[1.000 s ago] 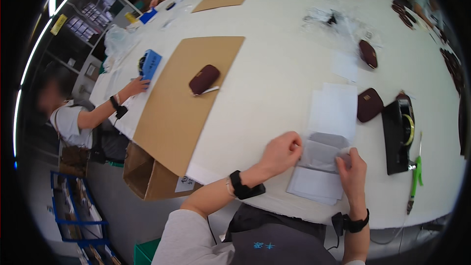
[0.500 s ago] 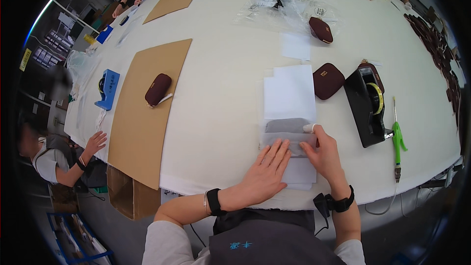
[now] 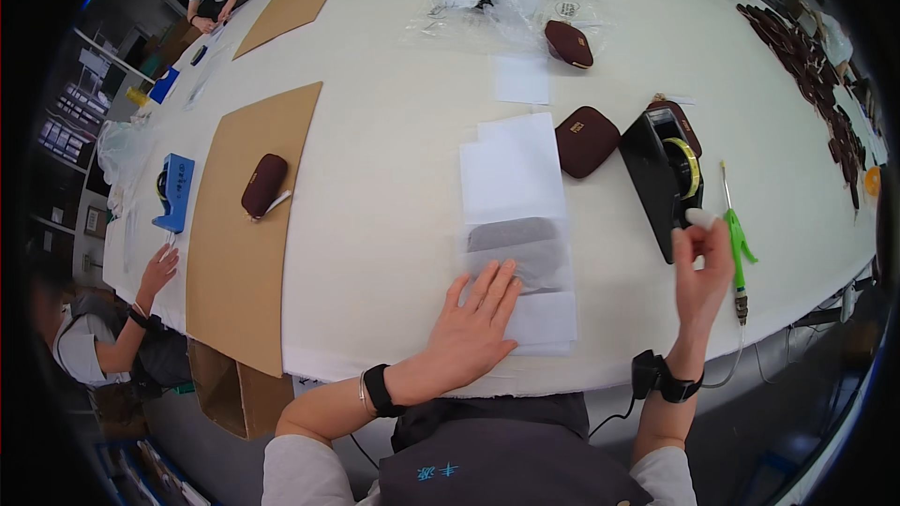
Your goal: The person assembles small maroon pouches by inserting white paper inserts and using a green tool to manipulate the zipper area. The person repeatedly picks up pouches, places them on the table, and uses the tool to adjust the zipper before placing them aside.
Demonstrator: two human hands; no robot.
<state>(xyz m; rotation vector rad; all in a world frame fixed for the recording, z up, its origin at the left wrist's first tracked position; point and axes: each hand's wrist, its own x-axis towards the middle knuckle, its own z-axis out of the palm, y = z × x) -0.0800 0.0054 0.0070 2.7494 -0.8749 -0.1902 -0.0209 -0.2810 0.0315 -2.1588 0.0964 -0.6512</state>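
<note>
My left hand [image 3: 473, 326] lies flat, fingers spread, on the near part of a white tissue-paper wrap [image 3: 517, 253]; a dark item shows through the paper just beyond my fingers. My right hand [image 3: 703, 267] is lifted to the right of the wrap, beside a black tape dispenser [image 3: 664, 173], with thumb and fingers pinched on a small whitish piece of tape [image 3: 699, 217]. More white sheets [image 3: 509, 169] lie beyond the wrap.
A maroon pouch [image 3: 585, 141] sits left of the dispenser, another [image 3: 568, 43] by clear plastic bags [image 3: 487, 9]. A green-handled tool [image 3: 737, 244] lies to the right. Brown cardboard [image 3: 246, 225] carries a third pouch [image 3: 264, 185]. A blue dispenser [image 3: 173, 189] and another person's hand [image 3: 157, 272] are at left.
My right hand has left the wrapped paper and swung right to the tape dispenser, now pinching a bit of tape. My left hand stays pressed on the wrap.
</note>
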